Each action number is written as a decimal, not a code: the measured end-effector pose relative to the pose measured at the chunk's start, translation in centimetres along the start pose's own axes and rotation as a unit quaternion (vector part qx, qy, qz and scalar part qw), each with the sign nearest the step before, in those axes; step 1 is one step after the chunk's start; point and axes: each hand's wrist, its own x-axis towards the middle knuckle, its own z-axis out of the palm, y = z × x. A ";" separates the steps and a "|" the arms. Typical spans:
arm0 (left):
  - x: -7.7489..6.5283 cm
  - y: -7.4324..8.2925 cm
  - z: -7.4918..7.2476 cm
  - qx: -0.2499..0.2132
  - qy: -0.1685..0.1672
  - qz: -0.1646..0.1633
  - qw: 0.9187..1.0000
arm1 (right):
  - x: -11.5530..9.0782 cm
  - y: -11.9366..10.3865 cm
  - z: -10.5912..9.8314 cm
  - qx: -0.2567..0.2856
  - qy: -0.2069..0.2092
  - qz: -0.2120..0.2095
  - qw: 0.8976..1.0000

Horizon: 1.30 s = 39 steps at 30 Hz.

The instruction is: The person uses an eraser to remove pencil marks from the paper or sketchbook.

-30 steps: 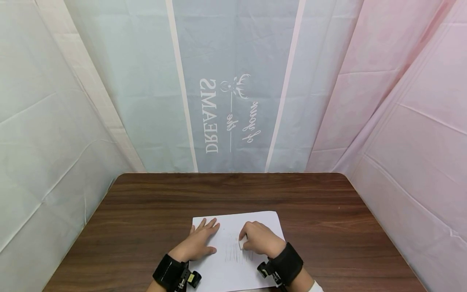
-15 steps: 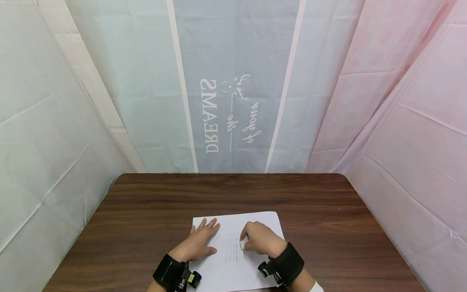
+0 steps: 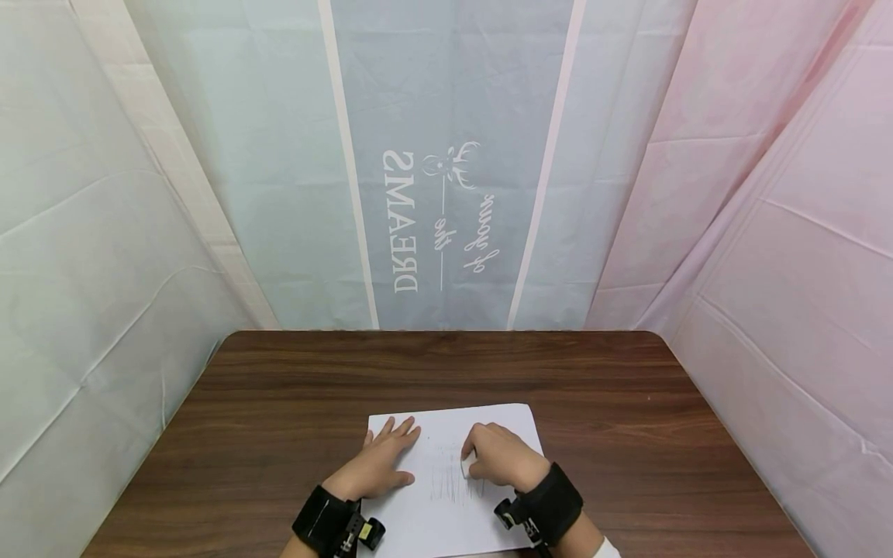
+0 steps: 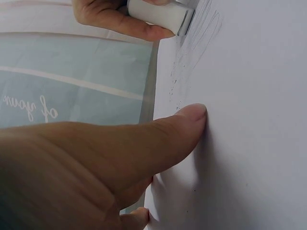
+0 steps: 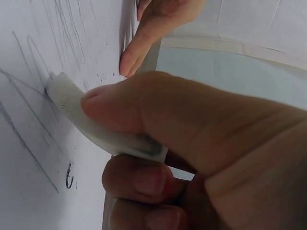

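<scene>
Frame's lower center: my right hand (image 3: 502, 456), fingers clamped on eraser (image 5: 86, 120), over scribbled paper (image 3: 432, 531); my left hand (image 3: 377, 466) rests there, fingers apart.

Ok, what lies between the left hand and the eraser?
White paper with grey strokes, seen in the head view; the left wrist view also shows dark specks between the left hand and the eraser.

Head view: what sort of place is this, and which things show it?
Probably a makeshift recording booth: fabric sheets hang round three sides of a dark table, and two wrist cameras are worn.
</scene>
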 end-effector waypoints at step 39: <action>0.1 0.2 -0.2 0.008 -0.009 -0.005 1.000 | -0.5 0.6 -0.5 -0.014 0.001 -0.004 1.000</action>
